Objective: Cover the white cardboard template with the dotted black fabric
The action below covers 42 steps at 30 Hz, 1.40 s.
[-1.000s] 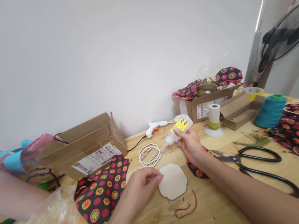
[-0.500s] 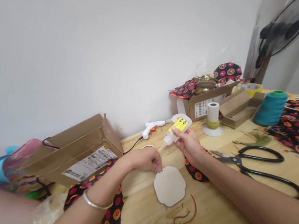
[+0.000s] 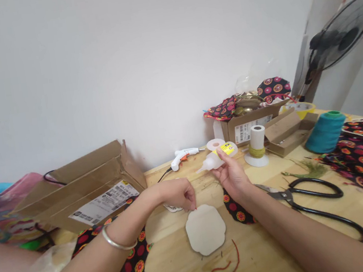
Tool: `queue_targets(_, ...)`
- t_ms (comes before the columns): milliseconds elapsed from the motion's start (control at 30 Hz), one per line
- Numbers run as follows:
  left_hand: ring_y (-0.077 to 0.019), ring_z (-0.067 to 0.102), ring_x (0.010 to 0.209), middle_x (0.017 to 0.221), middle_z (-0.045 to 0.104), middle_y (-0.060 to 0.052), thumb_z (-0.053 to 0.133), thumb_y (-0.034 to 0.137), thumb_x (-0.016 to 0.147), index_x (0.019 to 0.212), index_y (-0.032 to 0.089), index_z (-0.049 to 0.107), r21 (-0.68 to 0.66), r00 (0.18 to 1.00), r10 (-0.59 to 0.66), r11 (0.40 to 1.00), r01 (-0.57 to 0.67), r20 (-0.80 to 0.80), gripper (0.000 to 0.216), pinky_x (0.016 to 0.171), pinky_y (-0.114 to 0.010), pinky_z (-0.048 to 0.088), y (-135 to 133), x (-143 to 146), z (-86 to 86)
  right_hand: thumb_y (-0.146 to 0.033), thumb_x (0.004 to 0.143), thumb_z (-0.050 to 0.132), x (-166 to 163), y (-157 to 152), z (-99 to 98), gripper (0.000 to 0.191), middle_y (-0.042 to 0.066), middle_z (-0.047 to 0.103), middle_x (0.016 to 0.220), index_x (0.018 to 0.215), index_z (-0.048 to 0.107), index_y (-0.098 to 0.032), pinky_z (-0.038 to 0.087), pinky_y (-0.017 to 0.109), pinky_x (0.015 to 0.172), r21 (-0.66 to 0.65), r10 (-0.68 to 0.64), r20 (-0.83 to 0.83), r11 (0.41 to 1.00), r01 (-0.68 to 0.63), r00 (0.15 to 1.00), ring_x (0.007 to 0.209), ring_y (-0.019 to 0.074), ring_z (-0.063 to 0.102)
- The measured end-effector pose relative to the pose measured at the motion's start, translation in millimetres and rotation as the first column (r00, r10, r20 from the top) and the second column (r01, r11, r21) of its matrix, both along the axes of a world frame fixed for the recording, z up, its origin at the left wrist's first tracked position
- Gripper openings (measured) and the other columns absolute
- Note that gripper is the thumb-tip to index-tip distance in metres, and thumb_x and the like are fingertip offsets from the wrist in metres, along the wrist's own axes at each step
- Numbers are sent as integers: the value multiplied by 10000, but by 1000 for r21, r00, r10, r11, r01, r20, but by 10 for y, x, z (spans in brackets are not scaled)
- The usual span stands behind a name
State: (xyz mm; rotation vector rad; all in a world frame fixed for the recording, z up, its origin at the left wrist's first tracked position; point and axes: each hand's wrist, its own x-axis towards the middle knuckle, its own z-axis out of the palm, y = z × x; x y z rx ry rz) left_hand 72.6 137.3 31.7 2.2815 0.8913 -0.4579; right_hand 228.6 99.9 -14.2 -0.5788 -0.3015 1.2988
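My right hand (image 3: 231, 175) is closed round a translucent glue bottle (image 3: 213, 161) with a yellow label. The bottle lies nearly level, its nozzle pointing left above the table. At the top edge of a pale scalloped card (image 3: 206, 230), my left hand (image 3: 180, 194) is pinched, and a speck of red shows at its fingertips. What the pinch holds is too small to name. A loose red cord (image 3: 237, 259) lies curled below the card. Patterned black fabric (image 3: 236, 209) is partly covered by my right wrist; more fabric (image 3: 128, 271) lies under my left forearm.
Large black-handled scissors (image 3: 289, 195) lie right of my right forearm. A white glue gun (image 3: 184, 157) rests near the wall. Cardboard boxes (image 3: 105, 174) stand at the back, with a yellow thread spool (image 3: 257, 152) and a teal thread cone (image 3: 326, 132) on the right. Another person's arm (image 3: 6, 266) shows at left.
The glue bottle has tipped from nozzle-down to nearly level, and its nozzle has moved slightly right and up. My left hand stays pinched at the card's top edge.
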Motion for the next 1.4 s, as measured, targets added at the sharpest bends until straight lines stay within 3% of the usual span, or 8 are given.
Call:
queue_targets(233,-99,515,538,575,623,37,579,176,635,676,194,680,21,997,9,1000,-10,72,111,479,-172,356,-54,-54,31,-446,792,483,-70,-154,195,283,7,620,625,831,522,-168,524,207,469,-94,326,-9,941,-325,945,541,117,613)
queue_targets(433,-90,520,543,587,617,37,556,254,685,707,185,662,76,984,87,992,-99,153,128,487,-164,365,-181,-296,205,-458,871,279,-86,-255,271,463,26,567,554,665,511,-113,474,107,433,-275,667,-73,701,-658,741,387,37,536)
queue_targets(533,-131,568,785,905,651,-17,515,297,731,735,192,649,140,955,133,975,-174,264,170,679,-209,410,-231,-409,252,-449,877,251,-57,-227,309,494,35,561,541,618,500,-110,469,105,420,-341,736,-61,620,-707,675,354,24,505)
queue_targets(667,-171,393,1157,1261,464,-44,529,280,737,729,194,641,102,848,152,967,-234,507,141,931,-274,290,-210,-399,168,-474,875,190,-86,-104,402,536,40,561,483,619,499,-119,475,143,382,-428,776,33,581,-693,630,333,50,504)
queue_targets(833,-150,362,1193,964,647,-54,521,270,750,701,179,615,12,787,189,970,-242,588,140,932,-258,307,-103,-319,-12,-581,821,208,-148,80,515,585,65,606,512,785,554,-111,475,187,357,-461,802,191,583,-670,566,366,103,556)
queue_targets(1167,-195,487,1045,822,634,-46,526,281,739,689,147,615,-37,764,229,965,-260,603,169,866,-282,368,-96,-291,-112,-558,824,253,-4,-14,299,468,21,605,551,987,459,-170,464,219,410,-461,744,399,668,-585,536,336,83,502)
queue_targets(1300,-161,526,881,927,578,-49,526,286,733,682,138,614,-25,785,210,970,-241,582,180,772,-250,400,-91,-262,-103,-444,829,357,3,-87,187,333,6,605,625,1038,433,-195,410,206,381,-423,650,522,759,-494,552,320,63,440)
queue_targets(1400,-130,511,739,817,569,-31,514,311,734,680,137,600,-18,811,233,964,-265,536,201,663,-224,405,-98,-290,-98,-359,804,411,25,-118,61,229,-37,550,606,944,482,-192,313,174,339,-352,501,656,864,-359,564,296,34,333)
